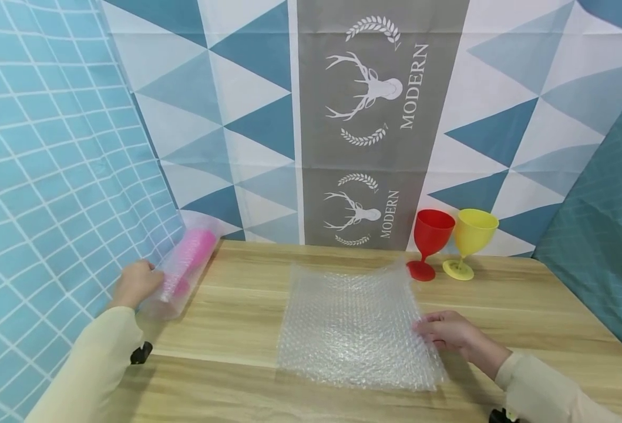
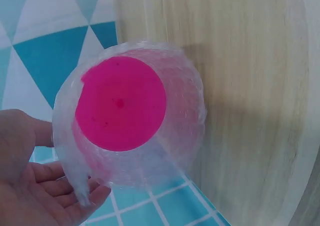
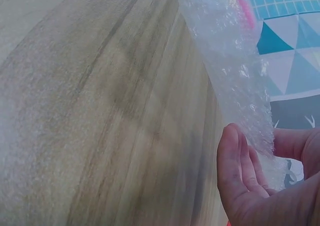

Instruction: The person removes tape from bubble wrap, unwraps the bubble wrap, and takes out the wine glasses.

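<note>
At the far left of the table, a pink goblet (image 2: 120, 103) lies rolled up in clear bubble wrap (image 1: 157, 308), its round pink base facing the left wrist camera. My left hand (image 1: 137, 284) holds the roll's side, with the wrap's loose edge between thumb and fingers (image 2: 60, 186). A flat sheet of bubble wrap (image 1: 350, 329) is spread mid-table, its far corners raised a little. With my right hand (image 1: 450, 333), I pinch the sheet's right edge between thumb and fingers. In the right wrist view, the sheet (image 3: 227, 56) rises on edge from that hand.
Behind the sheet's far right corner stand a red goblet (image 1: 433, 235) and a yellow goblet (image 1: 474, 235), both upright and side by side. A patterned cloth (image 1: 258, 117) hangs along the table's back edge. Blue checked cloth (image 1: 41, 176) borders the left, and teal cloth (image 1: 607, 223) the right.
</note>
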### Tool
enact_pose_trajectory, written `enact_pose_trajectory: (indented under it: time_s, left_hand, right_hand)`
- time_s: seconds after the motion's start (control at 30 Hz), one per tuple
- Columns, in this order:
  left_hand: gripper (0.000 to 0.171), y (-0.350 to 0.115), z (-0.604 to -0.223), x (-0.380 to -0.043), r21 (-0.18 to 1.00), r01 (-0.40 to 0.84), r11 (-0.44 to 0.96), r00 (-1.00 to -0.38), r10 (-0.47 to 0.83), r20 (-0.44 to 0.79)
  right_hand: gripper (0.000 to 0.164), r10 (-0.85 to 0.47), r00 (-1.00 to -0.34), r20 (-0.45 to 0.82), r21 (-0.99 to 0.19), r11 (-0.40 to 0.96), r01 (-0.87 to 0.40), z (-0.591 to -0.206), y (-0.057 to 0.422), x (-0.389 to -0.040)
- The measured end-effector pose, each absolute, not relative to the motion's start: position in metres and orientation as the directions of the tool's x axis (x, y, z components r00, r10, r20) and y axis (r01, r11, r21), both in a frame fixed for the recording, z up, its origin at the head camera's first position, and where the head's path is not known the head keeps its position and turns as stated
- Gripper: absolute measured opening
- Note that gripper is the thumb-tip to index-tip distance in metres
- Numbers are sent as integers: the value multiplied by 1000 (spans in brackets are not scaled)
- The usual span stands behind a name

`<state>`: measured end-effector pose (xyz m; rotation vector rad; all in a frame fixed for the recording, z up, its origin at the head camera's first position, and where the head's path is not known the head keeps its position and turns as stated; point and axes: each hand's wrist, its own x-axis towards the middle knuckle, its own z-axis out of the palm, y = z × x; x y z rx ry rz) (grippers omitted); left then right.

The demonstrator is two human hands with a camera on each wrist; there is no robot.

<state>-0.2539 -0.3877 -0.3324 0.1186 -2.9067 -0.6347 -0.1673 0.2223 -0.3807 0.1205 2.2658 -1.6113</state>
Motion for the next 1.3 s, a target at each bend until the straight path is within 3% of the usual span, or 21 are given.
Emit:
enact_pose_trajectory:
  time_s: [0.17, 0.3, 0.4, 0.57, 0.9, 1.1, 1.3]
  left_hand:
    - [47, -372, -330, -257, 404, 27, 914, -989, -34, 143]
    - [43, -359, -332, -259, 421, 42, 906, -992, -13, 125]
    - [40, -353, -335, -259, 419, 50, 907, -992, -4, 127]
    - [49, -346, -334, -259, 386, 56, 921, -992, 9, 123]
    - [42, -352, -325, -262, 425, -1, 905, -996, -39, 79]
    - [44, -370, -331, -271, 531, -49, 846, -998, -67, 14]
    - [77, -379, -337, -274, 690, -169, 704, -982, -57, -182]
  right_hand:
    - [50, -121, -932, -342, -893, 350, 282, -382, 223, -168]
    - [53, -119, -933, -340, -896, 343, 283, -382, 223, -168]
    - [44, -127, -932, -339, -900, 332, 282, -384, 222, -168]
    - [30, -133, -930, -342, -905, 314, 288, -387, 222, -168]
    - [35, -144, -932, -334, -912, 299, 280, -392, 222, -169]
    - [32, -138, -931, -337, -912, 294, 286, -394, 221, -167]
    - [30, -136, -932, -336, -913, 290, 287, -393, 220, -166]
